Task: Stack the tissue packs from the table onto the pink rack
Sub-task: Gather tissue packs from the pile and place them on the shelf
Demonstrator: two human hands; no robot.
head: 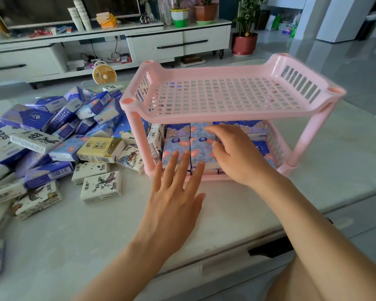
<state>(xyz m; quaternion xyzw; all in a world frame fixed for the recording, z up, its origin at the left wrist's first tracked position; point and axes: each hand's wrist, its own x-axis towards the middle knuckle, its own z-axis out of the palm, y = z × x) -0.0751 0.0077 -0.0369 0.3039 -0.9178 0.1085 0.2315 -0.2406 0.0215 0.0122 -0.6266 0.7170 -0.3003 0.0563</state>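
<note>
Head view: the left hand [174, 192] is being held flat, fingers straight and spread, gripping nothing, just before the front rim of the pink rack [204, 115] at centre frame. The right hand [239, 155] is being rested on the floral packs [178, 146] filling the lower tier, fingers bent; whether a pack is being pinched cannot be told. Loose tissue packs [52, 131] are lying heaped at the left of the frame. Chinese characters are being shown on a yellow pack [100, 148] and a white pack [100, 186], too small for sure reading. Bare table [96, 235] is being shown below the heap, its edge running across the lower right.
</note>
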